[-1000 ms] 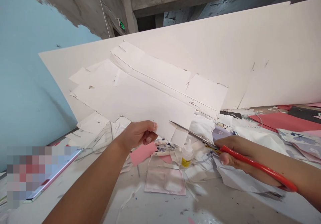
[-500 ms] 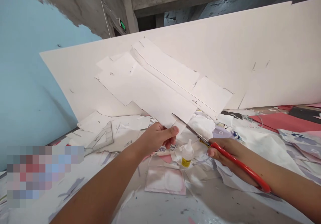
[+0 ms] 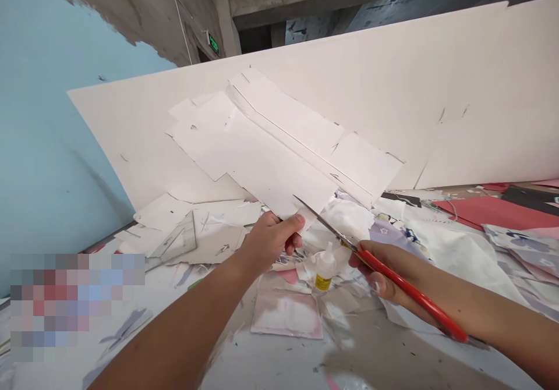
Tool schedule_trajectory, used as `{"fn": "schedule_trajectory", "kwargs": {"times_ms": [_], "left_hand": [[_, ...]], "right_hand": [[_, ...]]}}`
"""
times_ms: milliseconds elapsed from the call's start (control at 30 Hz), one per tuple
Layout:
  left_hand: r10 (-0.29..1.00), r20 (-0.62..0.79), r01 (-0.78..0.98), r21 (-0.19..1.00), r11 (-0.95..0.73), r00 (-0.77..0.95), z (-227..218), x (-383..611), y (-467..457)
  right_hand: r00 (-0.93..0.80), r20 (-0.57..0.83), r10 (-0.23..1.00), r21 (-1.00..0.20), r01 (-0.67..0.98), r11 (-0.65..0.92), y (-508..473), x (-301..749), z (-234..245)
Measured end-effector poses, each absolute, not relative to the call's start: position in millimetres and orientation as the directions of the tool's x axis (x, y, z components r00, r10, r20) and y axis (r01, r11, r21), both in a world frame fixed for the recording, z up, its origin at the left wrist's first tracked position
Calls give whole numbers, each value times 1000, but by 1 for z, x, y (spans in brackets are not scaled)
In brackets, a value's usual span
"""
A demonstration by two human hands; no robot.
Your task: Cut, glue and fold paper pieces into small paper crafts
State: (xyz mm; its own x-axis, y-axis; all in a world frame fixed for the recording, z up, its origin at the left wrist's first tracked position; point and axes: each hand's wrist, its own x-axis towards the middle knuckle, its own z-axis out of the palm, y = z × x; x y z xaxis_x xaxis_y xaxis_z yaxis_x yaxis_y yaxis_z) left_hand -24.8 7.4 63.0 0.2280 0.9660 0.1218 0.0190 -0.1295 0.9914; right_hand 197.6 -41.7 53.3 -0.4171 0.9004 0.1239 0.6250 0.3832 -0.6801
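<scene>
My left hand (image 3: 271, 241) pinches the lower edge of a large, irregular white card cutout (image 3: 262, 157), which has fold lines and small slits. My right hand (image 3: 379, 272) is closed around the red handles of a pair of scissors (image 3: 406, 292). Their steel blades (image 3: 323, 224) point up and left, with the tips reaching the card's lower edge close to my left thumb. A small glue bottle with a yellow label (image 3: 324, 269) stands below, between my hands.
Paper scraps litter the white table (image 3: 384, 361), including a pink-edged sheet (image 3: 286, 315) and a clear plastic set square (image 3: 179, 240). Red paper sheets (image 3: 489, 213) lie at right. A tall white board (image 3: 458, 93) leans behind, beside a blue wall (image 3: 52, 116).
Since a second ago, the card and my left hand have shifted right. My right hand and the scissors have moved left, and the blades now meet the card's lower edge.
</scene>
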Motion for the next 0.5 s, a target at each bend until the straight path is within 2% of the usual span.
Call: {"fn": "schedule_trajectory", "kwargs": {"times_ms": [200,367,500], "left_hand": [[974,204,-124,974,-191,98,76,-36,17],[979,145,-118,985,-129,142,70,-42,31],[973,80,-73,995,-66,218,61,-42,35]], "right_hand": [[-370,167,914,-654,652,383,-49,201,52],[-401,187,897,-686,601,411,-30,209,52],[-336,254,907,-656,629,417,-20,211,49]]}}
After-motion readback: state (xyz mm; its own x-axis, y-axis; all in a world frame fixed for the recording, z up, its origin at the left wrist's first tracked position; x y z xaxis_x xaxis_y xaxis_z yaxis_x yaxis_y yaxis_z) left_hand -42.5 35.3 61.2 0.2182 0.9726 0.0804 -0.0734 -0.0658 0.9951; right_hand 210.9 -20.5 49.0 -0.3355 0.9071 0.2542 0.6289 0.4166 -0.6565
